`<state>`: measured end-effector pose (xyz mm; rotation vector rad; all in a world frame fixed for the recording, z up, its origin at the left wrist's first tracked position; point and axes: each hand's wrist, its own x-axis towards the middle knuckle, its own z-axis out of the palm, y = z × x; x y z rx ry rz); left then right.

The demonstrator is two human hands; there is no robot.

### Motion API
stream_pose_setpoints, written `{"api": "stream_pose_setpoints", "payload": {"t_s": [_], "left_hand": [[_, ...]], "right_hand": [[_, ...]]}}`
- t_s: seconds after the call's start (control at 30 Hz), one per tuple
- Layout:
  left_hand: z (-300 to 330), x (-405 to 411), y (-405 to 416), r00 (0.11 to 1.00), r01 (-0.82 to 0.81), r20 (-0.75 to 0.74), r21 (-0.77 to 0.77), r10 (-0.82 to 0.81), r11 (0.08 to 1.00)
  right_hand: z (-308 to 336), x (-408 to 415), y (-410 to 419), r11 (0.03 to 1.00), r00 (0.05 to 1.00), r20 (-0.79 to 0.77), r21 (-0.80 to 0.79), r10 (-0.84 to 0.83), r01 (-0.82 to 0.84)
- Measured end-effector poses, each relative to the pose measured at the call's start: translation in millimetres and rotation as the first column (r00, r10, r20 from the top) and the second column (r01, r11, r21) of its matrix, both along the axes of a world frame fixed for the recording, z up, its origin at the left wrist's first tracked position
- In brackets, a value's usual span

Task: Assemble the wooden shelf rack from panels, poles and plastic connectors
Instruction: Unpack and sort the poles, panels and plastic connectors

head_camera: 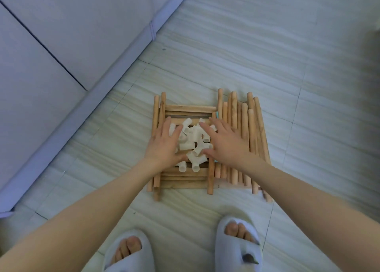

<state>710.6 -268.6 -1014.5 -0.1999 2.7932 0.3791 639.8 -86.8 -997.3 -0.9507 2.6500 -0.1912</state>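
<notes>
Down on the tiled floor (267, 45) lies a stack of slatted wooden panels (190, 108), and everything else sits around it. Far to the left of the panels is a pale sofa (51, 45). Two poles (155, 115) lie right along the panels' left edge. The left hand (164, 146) rests flat on the panels, fingers spread and holding nothing. A heap of white plastic connectors (194, 140) sits on the panels between both hands. The right hand (224, 142) is also flat, fingers loose, touching the heap. More poles (244, 132) lie just right of the panels. White slippers (238, 247) stand near the panels' closest end.
</notes>
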Motion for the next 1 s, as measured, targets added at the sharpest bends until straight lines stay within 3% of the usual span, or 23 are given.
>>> {"api": "stream_pose_setpoints", "payload": {"t_s": [0.27,0.4,0.53,0.83,0.93,1.0], "left_hand": [[-24,-25,1,0.998,0.063,-0.020,-0.112,-0.065,0.992],[-25,-31,-3,0.997,0.066,0.040,-0.070,-0.064,0.995],[-25,-30,-8,0.997,0.064,0.048,-0.029,-0.063,0.998],[-26,-19,-9,0.987,-0.101,-0.103,0.169,0.120,0.980],[-25,-18,-14,0.970,-0.207,-0.063,0.295,0.235,0.933],[-22,-19,-17,0.943,-0.287,-0.021,0.448,0.331,0.847]], "right_hand": [[-27,-27,-42,0.961,0.989,-0.001,0.236,0.146,-0.141],[-31,-32,-49,0.958,0.991,0.107,0.265,0.086,-0.112],[-31,-33,-49,0.975,0.972,0.233,0.203,0.039,-0.088],[-35,-21,-41,0.995,0.973,0.209,-0.029,0.100,-0.097],[-31,-19,-43,0.995,0.967,0.233,-0.027,0.103,-0.100],[-28,-21,-45,0.997,0.960,0.271,-0.055,0.073,-0.060]]}}
